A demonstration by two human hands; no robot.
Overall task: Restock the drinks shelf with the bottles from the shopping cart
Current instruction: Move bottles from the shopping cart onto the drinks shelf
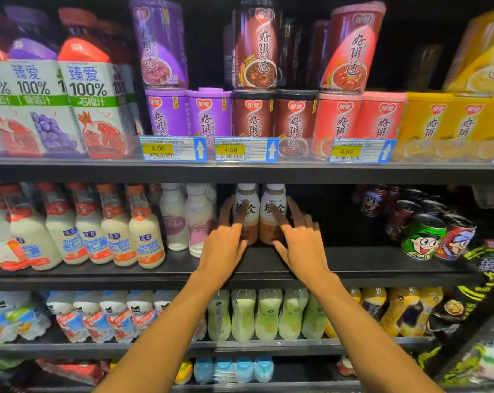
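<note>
1. Two white-capped bottles stand upright side by side, touching, well back on the middle shelf point(353, 262): the left bottle point(250, 231) and the right bottle point(268, 233). Each has a white upper part with dark lettering and shows brown lower down.
2. The left hand point(226, 245) reaches in with straight, spread fingers; one lies on the front of the left bottle and the others pass by its left side. It is not clasped round it.
3. The right hand point(299, 245) is likewise spread flat, with a fingertip on the front of the right bottle and the rest fanned out to its right.
4. To the left stand white pink-labelled bottles point(200, 219) and orange-capped milky bottles point(146, 236).
5. To the right, well apart, cartoon-faced cans point(422, 236) are stacked, some tilted.
6. The shelf above carries juice cartons point(95, 109) and stacked purple, dark, red and yellow tubs point(294, 114), behind price tags point(245, 148) reading 4.00.
7. Below, clear bottles of pale green drink point(268, 313) stand in a row.
</note>
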